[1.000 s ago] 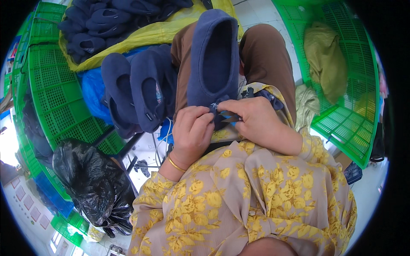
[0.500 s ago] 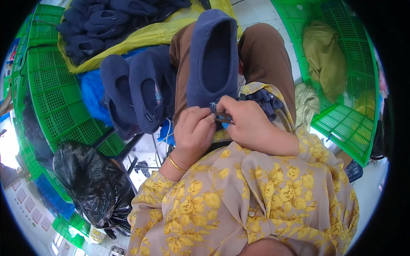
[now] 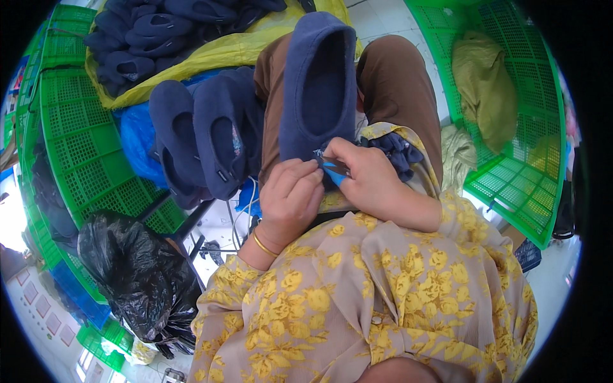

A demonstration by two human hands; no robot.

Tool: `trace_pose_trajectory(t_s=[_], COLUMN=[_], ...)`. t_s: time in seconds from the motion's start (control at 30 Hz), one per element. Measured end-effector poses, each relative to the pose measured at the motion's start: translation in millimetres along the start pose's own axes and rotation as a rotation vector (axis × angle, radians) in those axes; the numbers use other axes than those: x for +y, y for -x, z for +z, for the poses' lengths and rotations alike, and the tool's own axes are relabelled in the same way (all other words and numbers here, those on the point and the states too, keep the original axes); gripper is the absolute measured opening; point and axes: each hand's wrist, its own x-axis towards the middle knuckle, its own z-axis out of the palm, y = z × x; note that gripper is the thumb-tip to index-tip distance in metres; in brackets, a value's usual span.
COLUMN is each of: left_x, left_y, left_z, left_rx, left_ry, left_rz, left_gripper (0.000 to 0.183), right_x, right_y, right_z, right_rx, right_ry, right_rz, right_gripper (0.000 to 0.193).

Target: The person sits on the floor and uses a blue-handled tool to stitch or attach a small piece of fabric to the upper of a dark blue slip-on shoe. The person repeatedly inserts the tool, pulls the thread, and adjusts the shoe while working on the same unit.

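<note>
A navy blue slipper (image 3: pixel 294 96) lies lengthwise over my lap, its opening facing up. My left hand (image 3: pixel 290 195) is closed on the slipper's near end, the fingers bent and pressed together at its edge. Close beside it, my right hand (image 3: pixel 377 182) is closed around small dark metal thread snips (image 3: pixel 336 167), blades pointing toward the left fingertips. Something blue shows by the right fingers, perhaps a wrap; I cannot tell. A small light patch of stitching or thread sits on the slipper just above the blades. The slipper's near tip is partly hidden by my hands.
More navy slippers (image 3: pixel 220 147) are stacked left of my knee, and a heap fills a yellow sack (image 3: pixel 255 45) at the far left. Green plastic baskets (image 3: pixel 83 147) stand on both sides. Dark scraps (image 3: pixel 399 153) lie on my right thigh; a black plastic bag (image 3: pixel 137 274) sits lower left.
My right hand has shifted slightly upward, and the snips now angle across the slipper's near end with more blue showing. The left hand and slipper have barely moved.
</note>
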Motion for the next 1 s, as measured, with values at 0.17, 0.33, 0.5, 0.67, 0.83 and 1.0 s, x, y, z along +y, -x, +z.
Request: trace_pose_trajectory(t_s=[0.17,0.33,0.5,0.67,0.83,1.0], left_x=[3.5,2.1,2.8,1.6,1.7,2.1], left_y=[-0.5,1.7,0.7,1.6,1.3,-0.7], left_z=[-1.0,-0.7,-0.1,2.3,1.9,0.7], left_rx=[0.033,0.017,0.012,0.022,0.013,0.004], left_ry=[0.011,0.013,0.002,0.003,-0.007,-0.008], left_rz=[-0.005,0.017,0.008,0.004,0.003,-0.016], left_gripper=[0.024,0.025,0.025,0.025,0.025,0.024], right_x=[1.5,-4.7,-7.6,-8.6,-9.6,-2.5], right_y=[6.3,8.2,4.2,3.0,-4.1,-6.5], right_z=[-7.2,-8.6,-6.8,-7.1,-2.9,4.3], right_rx=[-0.041,-0.045,-0.055,-0.044,-0.028,0.011], right_ry=[-0.021,-0.009,0.028,0.009,0.01,0.044], right_rz=[0.001,0.018,0.037,0.033,0.064,0.034], right_gripper=[0.027,0.024,0.02,0.016,0.014,0.015])
